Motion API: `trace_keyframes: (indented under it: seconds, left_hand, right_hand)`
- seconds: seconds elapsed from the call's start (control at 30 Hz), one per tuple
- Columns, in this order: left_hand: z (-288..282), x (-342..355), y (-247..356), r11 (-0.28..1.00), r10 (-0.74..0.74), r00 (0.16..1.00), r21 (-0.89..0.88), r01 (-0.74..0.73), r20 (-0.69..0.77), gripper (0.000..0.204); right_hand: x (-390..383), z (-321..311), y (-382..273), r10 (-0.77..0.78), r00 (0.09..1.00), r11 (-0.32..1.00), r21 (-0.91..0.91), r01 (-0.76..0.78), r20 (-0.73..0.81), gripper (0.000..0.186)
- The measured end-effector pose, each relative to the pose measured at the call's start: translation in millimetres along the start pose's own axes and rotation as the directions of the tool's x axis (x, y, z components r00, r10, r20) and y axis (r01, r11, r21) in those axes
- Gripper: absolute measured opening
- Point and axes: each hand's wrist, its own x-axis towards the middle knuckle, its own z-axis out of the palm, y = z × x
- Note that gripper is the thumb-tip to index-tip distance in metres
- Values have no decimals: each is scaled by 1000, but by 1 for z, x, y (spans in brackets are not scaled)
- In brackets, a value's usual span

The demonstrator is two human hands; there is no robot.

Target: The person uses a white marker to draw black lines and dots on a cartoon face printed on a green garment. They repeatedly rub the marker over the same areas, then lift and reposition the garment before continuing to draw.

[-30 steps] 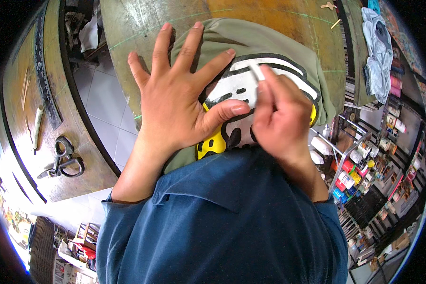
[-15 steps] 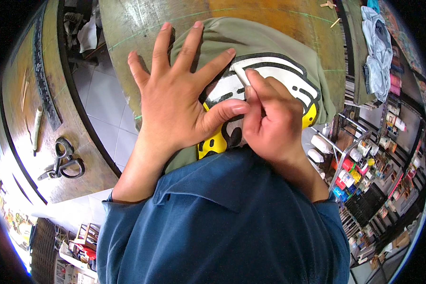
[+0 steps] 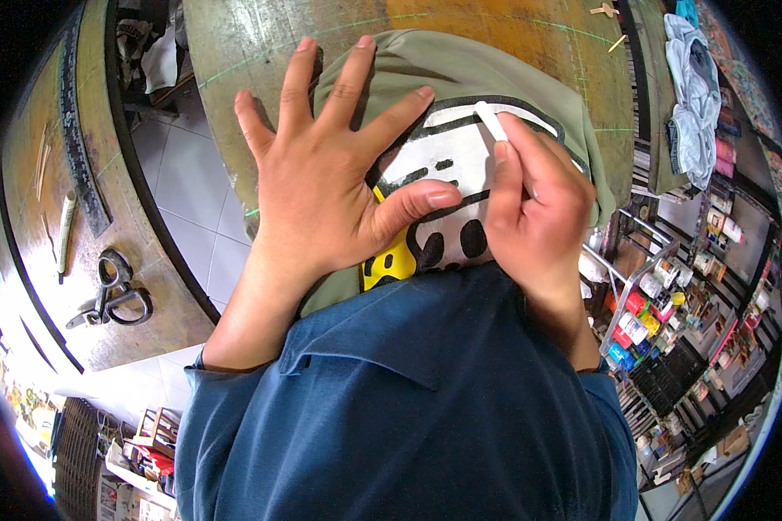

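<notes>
Now the left hand (image 3: 317, 182) (spread) touches one printed cloth (image 3: 495, 68), the right hand (image 3: 539, 195) pinching one white stick (image 3: 491, 121).

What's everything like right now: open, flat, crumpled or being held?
Left hand: open, fingers spread on the green cloth
Right hand: closed, pinching the white stick
White stick: held at a slant
Green cloth: spread out, partly covered
Scissors: lying down, handles apart
Pale blue cloth: crumpled
</notes>
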Motion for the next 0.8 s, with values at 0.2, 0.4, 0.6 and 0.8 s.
trace_keyframes:
  seconds: [0.2, 0.4, 0.6, 0.8]
  left_hand:
    - [1, 1, -1, 1000, 12, 1000, 3, -12, -1, 76]
    - [1, 0, -1, 1000, -4, 1000, -4, 4, 2, 76]
    - [-1, 0, 0, 1000, 6, 1000, -4, -6, -1, 76]
    - [1, 0, -1, 1000, 1, 1000, 7, -2, 5, 77]
  right_hand:
    - [-3, 5, -15, -53, 996, 998, 31, 50, 76, 24]
    - [1, 0, -3, -69, 996, 996, 52, 71, -48, 27]
    - [-1, 4, -9, -14, 999, 996, 90, 10, 44, 27]
    - [2, 7, -8, -26, 996, 999, 25, 24, 87, 27]
